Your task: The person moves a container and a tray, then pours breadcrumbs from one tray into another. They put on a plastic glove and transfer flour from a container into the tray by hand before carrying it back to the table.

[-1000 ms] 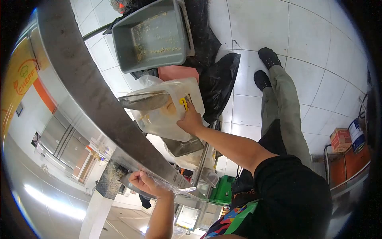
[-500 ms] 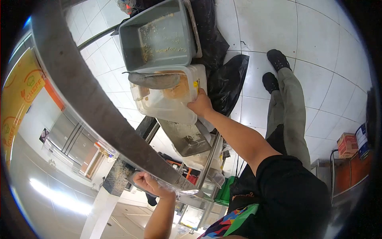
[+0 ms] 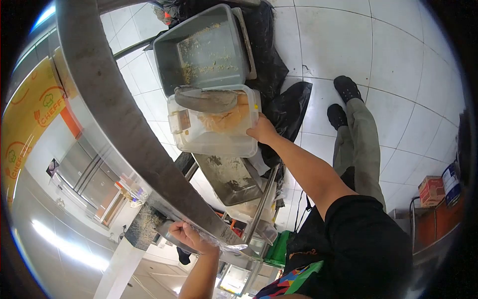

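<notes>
My right hand is closed on the near rim of a translucent plastic bin, thumb on the outside. A tan powdery mass shows in the bin, and a long, dull grey, scoop-shaped piece lies across its upper part. My left hand is curled into a loose fist beside the long metal edge, with clear plastic film around its wrist side. What those fingers hold, if anything, I cannot tell.
A grey tub with crumbs inside adjoins the bin. Below the bin sits a stained metal pan. Black plastic sheeting hangs alongside, over white floor tiles. A red box stands far right.
The translucent bin, with the scoop-shaped piece on it, has shifted slightly toward the grey tub and now overlaps its edge, my right hand moving with it. The whole view has shifted a little.
</notes>
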A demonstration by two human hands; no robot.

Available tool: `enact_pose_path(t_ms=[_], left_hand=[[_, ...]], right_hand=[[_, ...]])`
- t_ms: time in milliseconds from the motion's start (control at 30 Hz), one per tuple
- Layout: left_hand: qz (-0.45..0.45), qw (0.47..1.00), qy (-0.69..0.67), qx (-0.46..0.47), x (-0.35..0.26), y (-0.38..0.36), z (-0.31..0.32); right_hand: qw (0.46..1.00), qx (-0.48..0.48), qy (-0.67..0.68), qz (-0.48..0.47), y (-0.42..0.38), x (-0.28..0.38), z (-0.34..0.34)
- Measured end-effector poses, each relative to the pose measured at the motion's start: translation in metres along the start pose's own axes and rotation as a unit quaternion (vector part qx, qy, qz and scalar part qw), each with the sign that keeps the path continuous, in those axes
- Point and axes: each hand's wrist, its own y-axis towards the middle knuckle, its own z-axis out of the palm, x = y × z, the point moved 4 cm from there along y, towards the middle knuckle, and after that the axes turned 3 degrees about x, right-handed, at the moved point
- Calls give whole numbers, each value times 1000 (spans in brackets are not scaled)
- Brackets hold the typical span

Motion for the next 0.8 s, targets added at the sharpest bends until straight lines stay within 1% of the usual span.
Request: enact_pose_path(t_ms=[67,100,167,233,267,300,367,467,533,567,667,767,800], left_hand=[[-2,1000,3,-3,-7,-1,5],[-5,1000,11,-6,-6,-1,4],[-9,1000,28,-11,-3,-2,-1],[-26,999,17,-14,4,-2,-6],[-35,999,12,-18,7,-2,-8],[-27,999,19,-14,4,-3,-6],[-6,999,33,-4,-7,-1,2],[-25,1000,-12,7,-18,0,15],[-18,1000,-18,10,-19,1,18],[-13,1000,-15,11,-19,1,17],[-1,999,28,-21,2,-3,-3],[21,1000,-1,-4,5,-2,-5],[18,1000,17,-12,2,-4,-6]], right_hand=[[999,17,-14,-27,4,-13,2],[994,100,-30,-14,6,-12,-2],[963,263,-60,14,14,10,-28],[946,318,-30,52,46,36,-69],[980,181,-35,71,67,35,-84],[994,42,-39,90,82,33,-98],[988,-55,-142,30,108,66,-97],[994,-81,-66,39,162,83,-61],[993,-76,-72,58,178,99,-56],[992,-72,-76,70,180,102,-53],[989,-144,-4,30,167,100,-48],[996,-79,-27,32,153,111,-59],[994,-93,-48,3,151,103,-57]])
